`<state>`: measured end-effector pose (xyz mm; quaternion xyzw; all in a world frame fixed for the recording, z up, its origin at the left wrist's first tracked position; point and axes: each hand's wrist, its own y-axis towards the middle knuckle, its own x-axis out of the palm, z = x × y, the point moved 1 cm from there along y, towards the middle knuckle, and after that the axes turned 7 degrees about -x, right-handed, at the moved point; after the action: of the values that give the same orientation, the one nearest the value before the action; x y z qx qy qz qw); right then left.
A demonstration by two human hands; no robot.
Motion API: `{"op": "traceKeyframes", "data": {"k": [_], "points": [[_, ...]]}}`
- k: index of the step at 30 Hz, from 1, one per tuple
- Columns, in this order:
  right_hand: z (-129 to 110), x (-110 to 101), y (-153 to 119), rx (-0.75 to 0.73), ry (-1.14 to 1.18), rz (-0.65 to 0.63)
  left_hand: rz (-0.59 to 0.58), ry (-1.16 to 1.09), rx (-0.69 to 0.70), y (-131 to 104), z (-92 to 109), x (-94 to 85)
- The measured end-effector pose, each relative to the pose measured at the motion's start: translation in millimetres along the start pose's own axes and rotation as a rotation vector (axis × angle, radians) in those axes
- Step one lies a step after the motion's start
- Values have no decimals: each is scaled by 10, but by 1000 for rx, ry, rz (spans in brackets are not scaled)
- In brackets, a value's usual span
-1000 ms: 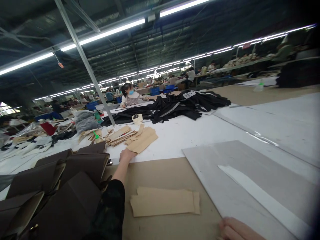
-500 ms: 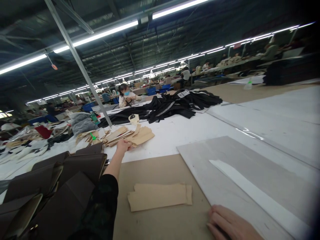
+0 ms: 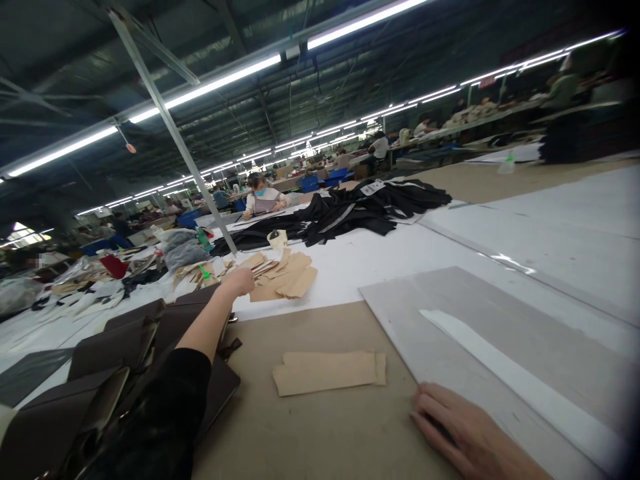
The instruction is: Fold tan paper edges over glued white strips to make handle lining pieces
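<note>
My left hand (image 3: 243,281) reaches forward to a loose pile of tan paper pieces (image 3: 293,275). It is closed at the pile's near left side, and its fingertips are hidden, so what they hold does not show. My right hand (image 3: 445,423) lies curled at the near left edge of a grey board (image 3: 480,347). A dark patch shows between its thumb and fingers; I cannot make out what it is. Between the hands, a single tan paper piece (image 3: 330,372) with a folded strip at its right end lies flat on a brown board (image 3: 310,433).
Dark brown bags or cases (image 3: 100,393) overlap at the left under my arm. A long white strip (image 3: 500,367) lies on the grey board. Black fabric pieces (image 3: 345,210) are heaped farther back. Across the table sits a co-worker (image 3: 263,197); a metal post (image 3: 180,140) rises nearby.
My left hand has moved left from the front of the paper pile, whose pieces now lie more spread out. The view has shifted slightly; my right hand stays by the grey board's edge.
</note>
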<state>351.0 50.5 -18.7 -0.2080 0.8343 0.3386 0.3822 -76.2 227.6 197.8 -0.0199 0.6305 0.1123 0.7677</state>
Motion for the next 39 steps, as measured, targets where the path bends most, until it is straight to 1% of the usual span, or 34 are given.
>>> {"op": "traceKeyframes", "data": {"k": [3, 5, 8, 10, 12, 13, 14, 15, 16, 17, 18, 19, 20, 21, 22, 23, 24, 25, 27, 30, 32, 33, 35, 39], "points": [[-10, -9, 15, -14, 15, 24, 9, 33, 12, -299, -53, -263], [-9, 2, 10, -34, 7, 43, 74, 14, 37, -578, -75, -446], [17, 20, -9, -76, -21, 92, 189, -85, 90, -1122, -90, -733], [35, -5, 3, -108, -32, 143, 215, -174, 142, -1567, -91, -915], [-11, -102, 56, -136, -53, 236, 167, -301, 197, -2064, -83, -1058], [-85, -184, 94, -142, -64, 309, 109, -387, 219, -2323, -74, -1105], [-208, -286, 136, -139, -71, 396, 19, -510, 228, -2582, -60, -1131], [-386, -400, 176, -126, -68, 493, -79, -614, 225, -2835, -40, -1136], [-620, -516, 209, -99, -40, 573, -173, -688, 214, -3077, -13, -1120], [-901, -622, 234, -63, 17, 610, -259, -741, 199, -3303, 19, -1085], [-1219, -705, 250, -26, 101, 586, -331, -764, 185, -3511, 56, -1031], [-1553, -756, 254, 21, 218, 491, -386, -775, 173, -3699, 95, -962], [-1888, -771, 243, 43, 345, 368, -425, -784, 165, -3867, 131, -880], [-2205, -746, 217, 39, 470, 201, -455, -799, 155, -4018, 162, -786], [-2484, -689, 174, 22, 569, 47, -482, -831, 138, -4154, 184, -684], [-2710, -605, 117, 23, 634, -85, -504, -879, 114, -4278, 195, -576], [-2879, -505, 50, 34, 677, -181, -516, -936, 86, -4392, 194, -465], [-2990, -400, -23, 65, 716, -222, -523, -1002, 58, -4500, 181, -353], [-3079, -207, -173, 174, 785, -218, -518, -1164, -2, -4696, 131, -136], [-3065, -27, -366, 341, 904, -174, -482, -1463, -102, -4946, 45, 139], [-3060, 26, -453, 407, 975, -176, -427, -1601, -185, -5076, 12, 263], [-3068, 41, -483, 428, 1002, -182, -390, -1621, -218, -5128, 4, 301], [-3097, 60, -524, 453, 1037, -183, -323, -1587, -260, -5206, 0, 338], [-3162, 91, -557, 484, 1041, -188, -268, -1459, -268, -5279, -2, 324]]}}
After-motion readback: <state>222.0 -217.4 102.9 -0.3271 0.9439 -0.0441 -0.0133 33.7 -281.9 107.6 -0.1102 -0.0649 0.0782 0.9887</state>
